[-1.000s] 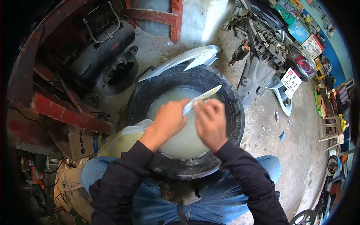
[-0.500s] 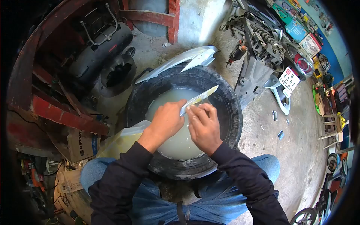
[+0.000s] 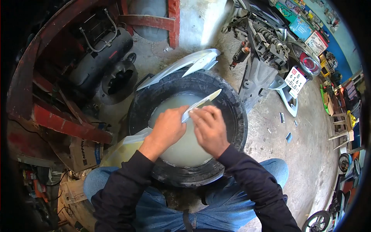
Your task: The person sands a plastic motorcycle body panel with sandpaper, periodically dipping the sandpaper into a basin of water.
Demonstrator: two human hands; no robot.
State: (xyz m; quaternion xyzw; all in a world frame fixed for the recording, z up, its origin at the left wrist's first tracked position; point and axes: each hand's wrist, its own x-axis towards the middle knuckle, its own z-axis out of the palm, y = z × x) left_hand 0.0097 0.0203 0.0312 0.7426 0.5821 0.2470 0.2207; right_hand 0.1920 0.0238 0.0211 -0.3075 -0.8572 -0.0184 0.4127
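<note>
My left hand (image 3: 169, 127) is closed around the near end of a slim, pale motorcycle body panel (image 3: 210, 96), whose pointed end slants up to the right. On the panel's edge press the bent, pinched fingers of my right hand (image 3: 210, 127); whatever lies under them is hidden. Both hands are over a round black rubber tub (image 3: 235, 104) of cloudy, whitish water (image 3: 187, 149). A silver-white body panel (image 3: 181, 63) rests along the tub's far rim. Beside my left forearm, a yellowish panel (image 3: 123, 150) leans on the near-left rim.
A black air compressor (image 3: 104, 54) stands at the far left behind red wooden framing (image 3: 69, 120). To the right is a partly stripped motorcycle (image 3: 266, 50). Small blue scraps (image 3: 289, 137) lie on the concrete floor. A cardboard box (image 3: 85, 152) sits at left.
The whole view has shifted slightly. My right fingers have moved a little along the panel and look slightly blurred. My left hand keeps its hold.
</note>
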